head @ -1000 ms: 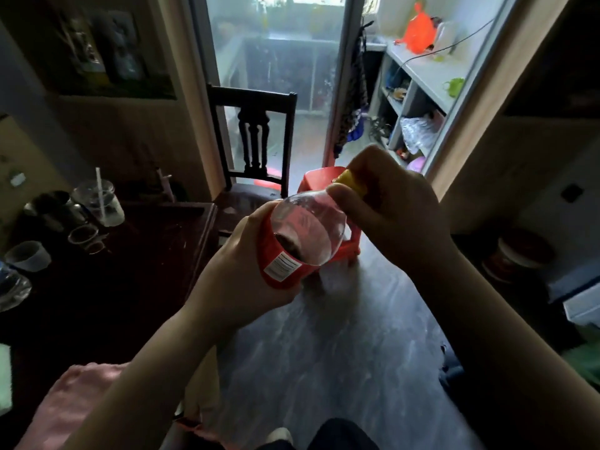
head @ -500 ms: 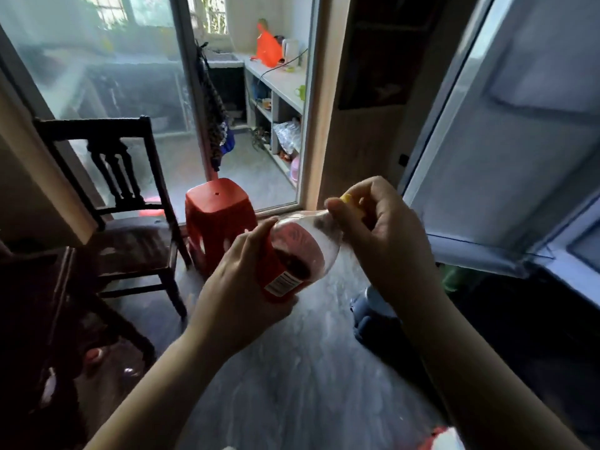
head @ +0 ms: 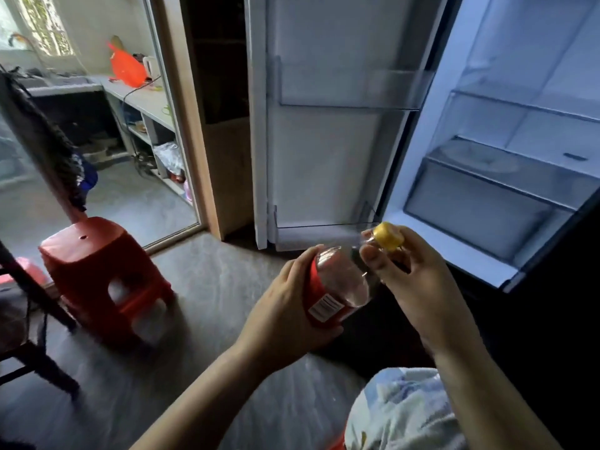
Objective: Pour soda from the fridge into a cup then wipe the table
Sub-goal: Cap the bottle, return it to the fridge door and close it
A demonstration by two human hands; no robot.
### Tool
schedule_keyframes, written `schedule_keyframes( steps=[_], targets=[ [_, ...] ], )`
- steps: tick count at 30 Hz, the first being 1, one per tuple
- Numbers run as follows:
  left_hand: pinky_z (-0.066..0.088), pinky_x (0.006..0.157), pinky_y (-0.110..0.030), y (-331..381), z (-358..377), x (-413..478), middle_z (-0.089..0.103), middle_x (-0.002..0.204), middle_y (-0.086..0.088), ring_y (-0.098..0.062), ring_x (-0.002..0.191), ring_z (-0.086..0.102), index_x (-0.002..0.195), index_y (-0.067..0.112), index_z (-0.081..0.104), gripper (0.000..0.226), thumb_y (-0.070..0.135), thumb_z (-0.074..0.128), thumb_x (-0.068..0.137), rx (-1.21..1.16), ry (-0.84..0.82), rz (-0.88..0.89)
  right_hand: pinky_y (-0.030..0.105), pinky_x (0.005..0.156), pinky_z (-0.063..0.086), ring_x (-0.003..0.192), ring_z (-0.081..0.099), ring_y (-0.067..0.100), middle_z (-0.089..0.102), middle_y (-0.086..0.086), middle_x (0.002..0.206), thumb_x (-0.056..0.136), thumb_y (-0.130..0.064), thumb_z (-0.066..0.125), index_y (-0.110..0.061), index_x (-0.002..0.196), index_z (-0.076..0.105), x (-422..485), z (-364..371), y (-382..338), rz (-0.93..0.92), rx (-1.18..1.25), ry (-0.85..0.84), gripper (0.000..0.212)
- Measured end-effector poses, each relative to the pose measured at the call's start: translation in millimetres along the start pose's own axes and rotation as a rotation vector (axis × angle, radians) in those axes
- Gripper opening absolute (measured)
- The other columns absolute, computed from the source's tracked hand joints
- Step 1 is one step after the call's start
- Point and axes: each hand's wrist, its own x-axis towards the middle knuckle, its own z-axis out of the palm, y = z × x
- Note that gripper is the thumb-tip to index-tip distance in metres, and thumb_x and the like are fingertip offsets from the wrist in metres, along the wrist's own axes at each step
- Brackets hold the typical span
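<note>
My left hand (head: 285, 306) grips a clear soda bottle (head: 337, 284) with a red label around its body. The bottle is tilted, neck pointing up and right. My right hand (head: 412, 280) holds the neck end, fingers around the yellow cap (head: 387, 236). Whether the cap is screwed on or loose I cannot tell. Behind the bottle the fridge (head: 506, 177) stands open, with its door (head: 328, 125) swung left and bare door shelves. The cup and table are out of view.
A red plastic stool (head: 104, 274) stands on the grey floor at left, beside a dark wooden chair (head: 29, 319). A glass sliding door (head: 97, 125) leads to a kitchen counter. A pale patterned cloth bundle (head: 399, 414) lies at the bottom right.
The view has swung right, from the dark table and chair to the open fridge. Both hands have stayed on the bottle and its cap throughout.
</note>
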Motion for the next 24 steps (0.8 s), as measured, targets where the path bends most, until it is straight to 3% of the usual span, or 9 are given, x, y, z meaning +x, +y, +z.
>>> schedule_keyframes(
  steps=[2,5,10,13,15,18,20,21,24],
  targets=[
    [0.048,0.094,-0.026,3.0,17.7,13.9,0.039,0.136,0.023,0.004,0.117,0.044,0.140,0.040,0.024,0.103,0.043,0.084,0.056,-0.003,-0.035,0.007,0.014,0.084,0.045,0.094,0.063,0.001,0.069,-0.015,0.094,0.074,-0.048,0.064,-0.029,0.092,0.065,0.6,-15.8,9.9,0.017,0.005,0.035,0.026],
    [0.042,0.095,-0.022,2.3,40.8,38.5,0.033,0.129,0.031,0.007,0.117,0.040,0.140,0.044,0.021,0.107,0.043,0.085,0.055,0.003,-0.080,0.030,0.012,0.082,0.046,0.093,0.064,0.001,0.070,-0.014,0.093,0.074,-0.043,0.066,-0.028,0.093,0.065,7.4,-29.3,24.3,0.046,0.008,0.110,0.024],
    [0.039,0.100,-0.021,-11.6,70.1,89.4,0.040,0.141,0.020,0.001,0.127,0.038,0.145,0.037,0.022,0.110,0.041,0.087,0.056,-0.002,-0.109,0.036,0.009,0.079,0.046,0.091,0.064,0.001,0.069,-0.010,0.088,0.078,-0.029,0.069,-0.021,0.091,0.065,41.9,-31.6,45.7,0.023,0.018,0.207,0.017],
    [0.035,0.094,-0.016,-29.4,84.5,131.4,0.042,0.136,0.021,-0.002,0.124,0.040,0.145,0.034,0.025,0.109,0.036,0.087,0.056,-0.019,-0.109,0.047,0.008,0.082,0.046,0.095,0.065,0.003,0.069,-0.005,0.094,0.079,-0.022,0.069,-0.016,0.097,0.065,76.0,-28.1,57.1,-0.018,0.059,0.269,0.020],
    [0.038,0.091,-0.020,-41.7,90.9,163.1,0.046,0.137,0.012,-0.009,0.122,0.045,0.145,0.033,0.024,0.109,0.034,0.087,0.057,-0.043,-0.116,0.061,0.008,0.083,0.046,0.097,0.065,0.004,0.069,-0.004,0.099,0.079,-0.022,0.069,-0.018,0.099,0.065,102.1,-25.0,65.7,-0.032,0.028,0.308,0.021],
    [0.040,0.097,-0.026,-63.2,96.8,209.3,0.044,0.141,0.003,-0.011,0.125,0.042,0.145,0.035,0.019,0.104,0.033,0.084,0.064,-0.078,-0.121,0.099,0.024,0.088,0.051,0.100,0.065,0.014,0.067,-0.003,0.102,0.085,-0.029,0.069,-0.017,0.105,0.064,143.1,-20.2,79.8,-0.111,-0.096,0.350,0.024],
    [0.029,0.108,-0.020,-85.6,99.4,235.5,0.033,0.148,0.010,-0.002,0.134,0.030,0.146,0.036,0.018,0.097,0.038,0.080,0.071,-0.058,-0.148,0.110,0.039,0.086,0.052,0.100,0.063,0.018,0.066,-0.005,0.103,0.084,-0.030,0.068,-0.019,0.105,0.063,169.3,-17.0,91.3,-0.184,-0.188,0.372,0.024],
    [0.022,0.112,-0.019,-99.4,100.1,245.1,0.024,0.151,0.013,-0.002,0.137,0.021,0.146,0.037,0.010,0.096,0.043,0.075,0.075,-0.019,-0.191,0.077,0.041,0.085,0.052,0.100,0.062,0.018,0.065,-0.007,0.103,0.084,-0.028,0.069,-0.021,0.105,0.063,182.0,-15.6,97.5,-0.209,-0.211,0.386,0.023],
    [0.009,0.119,-0.035,-145.3,105.1,256.9,0.001,0.160,0.002,-0.017,0.147,0.000,0.149,0.027,-0.006,0.092,0.055,0.055,0.086,0.201,-0.392,-0.002,0.042,0.086,0.052,0.101,0.061,0.015,0.065,-0.012,0.106,0.081,-0.023,0.072,-0.028,0.109,0.061,216.5,-10.1,114.3,-0.208,-0.227,0.419,0.030]
  ],
)
